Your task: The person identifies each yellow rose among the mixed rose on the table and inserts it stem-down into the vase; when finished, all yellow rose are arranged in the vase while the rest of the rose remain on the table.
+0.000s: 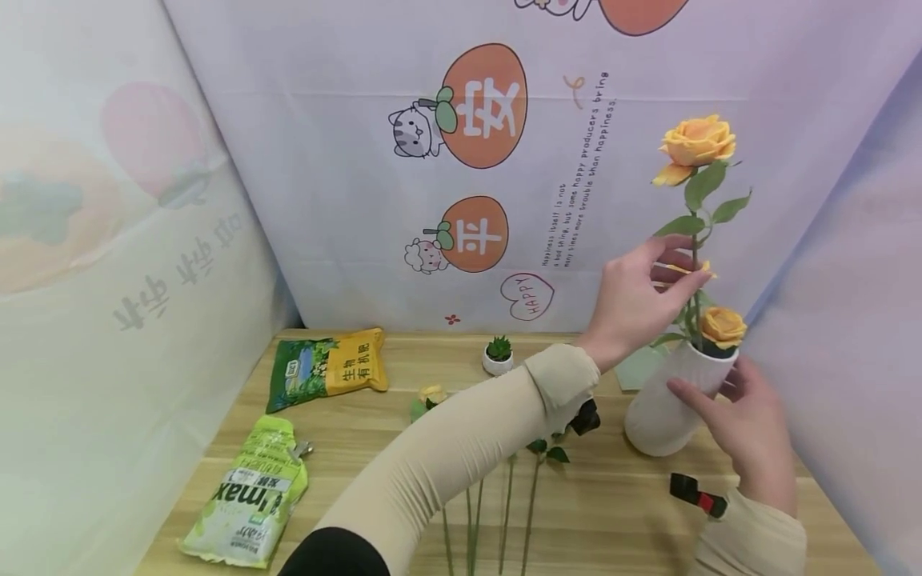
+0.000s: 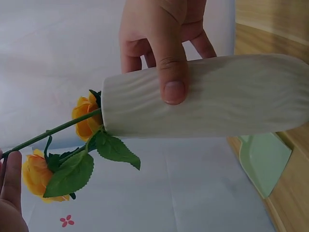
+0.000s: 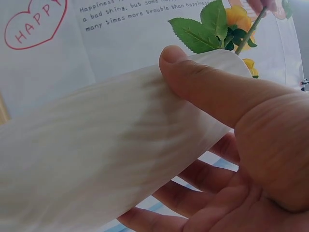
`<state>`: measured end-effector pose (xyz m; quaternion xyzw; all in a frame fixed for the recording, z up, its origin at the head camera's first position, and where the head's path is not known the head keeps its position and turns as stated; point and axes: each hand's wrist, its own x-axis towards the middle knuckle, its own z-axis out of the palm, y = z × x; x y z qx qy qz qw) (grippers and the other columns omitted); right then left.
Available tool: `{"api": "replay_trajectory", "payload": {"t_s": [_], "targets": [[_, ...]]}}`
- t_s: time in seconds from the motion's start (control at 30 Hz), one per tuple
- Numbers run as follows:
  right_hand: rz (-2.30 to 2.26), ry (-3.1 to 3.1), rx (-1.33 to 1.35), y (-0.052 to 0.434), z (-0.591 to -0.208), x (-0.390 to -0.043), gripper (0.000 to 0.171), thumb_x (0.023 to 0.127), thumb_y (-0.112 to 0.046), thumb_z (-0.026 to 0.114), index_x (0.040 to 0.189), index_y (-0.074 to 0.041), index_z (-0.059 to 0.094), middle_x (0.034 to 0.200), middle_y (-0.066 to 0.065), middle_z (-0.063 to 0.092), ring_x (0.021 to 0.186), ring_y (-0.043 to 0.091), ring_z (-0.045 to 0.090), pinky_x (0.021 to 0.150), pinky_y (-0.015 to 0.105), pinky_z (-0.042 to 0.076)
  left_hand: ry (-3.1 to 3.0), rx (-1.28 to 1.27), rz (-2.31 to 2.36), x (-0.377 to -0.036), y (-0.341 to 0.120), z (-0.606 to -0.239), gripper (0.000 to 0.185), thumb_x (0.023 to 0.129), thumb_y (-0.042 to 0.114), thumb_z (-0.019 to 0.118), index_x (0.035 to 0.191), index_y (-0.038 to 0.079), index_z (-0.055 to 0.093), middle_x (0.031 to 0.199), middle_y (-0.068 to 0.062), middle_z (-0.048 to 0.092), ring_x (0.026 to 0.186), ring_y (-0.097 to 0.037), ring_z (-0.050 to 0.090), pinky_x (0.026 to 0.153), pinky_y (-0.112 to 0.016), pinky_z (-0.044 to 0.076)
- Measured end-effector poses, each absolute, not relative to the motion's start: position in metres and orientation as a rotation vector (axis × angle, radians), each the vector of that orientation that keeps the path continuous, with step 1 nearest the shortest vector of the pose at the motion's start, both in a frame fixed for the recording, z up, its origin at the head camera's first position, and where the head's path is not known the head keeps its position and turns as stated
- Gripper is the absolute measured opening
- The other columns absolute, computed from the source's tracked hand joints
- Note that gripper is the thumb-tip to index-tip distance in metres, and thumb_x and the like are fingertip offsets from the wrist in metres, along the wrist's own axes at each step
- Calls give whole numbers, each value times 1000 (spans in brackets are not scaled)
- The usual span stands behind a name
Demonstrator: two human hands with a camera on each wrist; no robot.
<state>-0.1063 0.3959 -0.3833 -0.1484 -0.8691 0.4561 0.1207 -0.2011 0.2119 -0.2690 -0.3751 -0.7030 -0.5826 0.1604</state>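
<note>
A white vase (image 1: 659,412) with a rippled surface is tilted on the table, its mouth toward the upper right. My right hand (image 1: 752,428) grips it near the rim, the thumb (image 3: 193,79) across the front and the fingers behind. With its fingertips my left hand (image 1: 637,300) pinches the green stem of a tall yellow-orange rose (image 1: 699,142) above the vase's mouth. The stem's lower end is hidden inside the vase. Another rose (image 1: 723,326) sits low at the rim, and a further rose (image 2: 38,176) shows beside the stem in the left wrist view.
More flower stems (image 1: 507,512) lie on the wooden table under my left forearm, with a pale yellow bloom (image 1: 432,394). At the back are a small potted succulent (image 1: 499,356) and a pale green tray-like piece (image 1: 637,370). A yellow-green bag (image 1: 327,368) and a clipped bag (image 1: 248,500) lie left.
</note>
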Motion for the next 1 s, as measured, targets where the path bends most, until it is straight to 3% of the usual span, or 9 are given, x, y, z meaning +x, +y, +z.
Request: {"api": "replay_trajectory", "payload": {"t_s": [0.43,1.0], "targets": [[1307,-2550,-399,396,-383,-105,98,95,-52,82,167,-8,34,159,33,44,139,62,46,100,79,45,-2028,-1153,-1582,-207,216,-294,30,102,15,78,131,8,72,110,-4,82,87,14,67,82,-6,53],[1332,-2541,-386,397,-385,-104,101,95,-52,82,170,-10,29,161,33,43,142,60,44,103,79,42,-2371,-1049,-1385,-204,231,-314,23,102,23,78,124,18,79,98,12,81,77,17,61,71,-3,49]]}}
